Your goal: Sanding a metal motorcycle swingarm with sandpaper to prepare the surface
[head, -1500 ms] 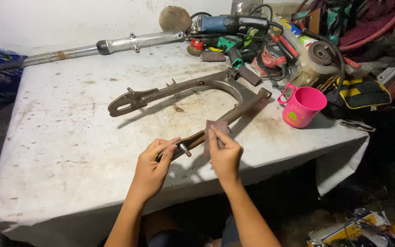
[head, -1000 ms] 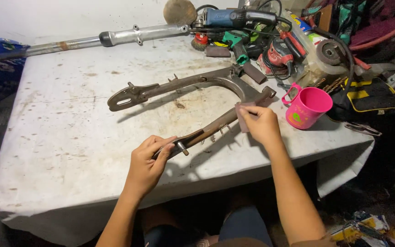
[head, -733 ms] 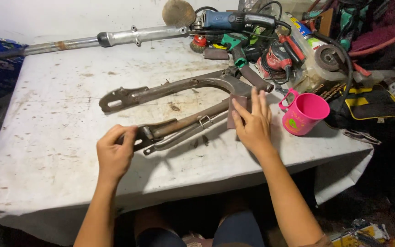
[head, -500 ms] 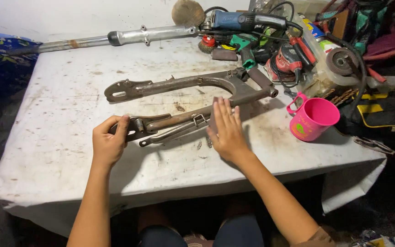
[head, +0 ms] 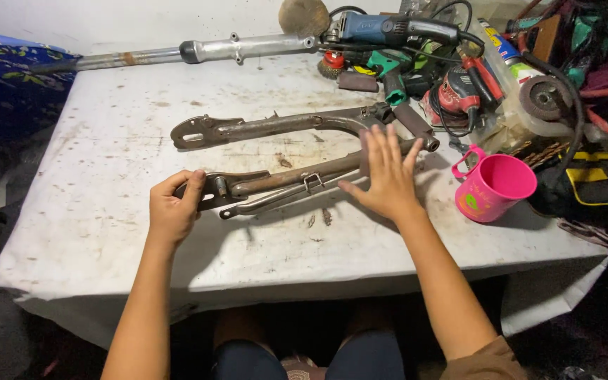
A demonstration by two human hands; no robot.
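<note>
I'm looking down on a stained white table (head: pixel 107 232), and lying across its middle is a rusty U-shaped swingarm (head: pixel 276 127), its two arms running left and its closed bend over to the right. My left hand (head: pixel 172 209) is clenched around the end of the near arm, fingers curled over the top and thumb tucked by the slotted end plate. My right hand (head: pixel 387 176) is spread flat, fingers splayed, palm pressing down on that same near arm close to the bend; it grasps nothing, it just lies on the metal. A thin rod (head: pixel 283 200) runs along just beside the near arm, on my side. Just right of my right hand stands a pink plastic mug (head: pixel 494 187), apart from the frame. Along the far edge lies a long grey metal tube (head: pixel 198 52), and the far right corner is heaped with power tools, an angle grinder (head: pixel 388 29) among them.
</note>
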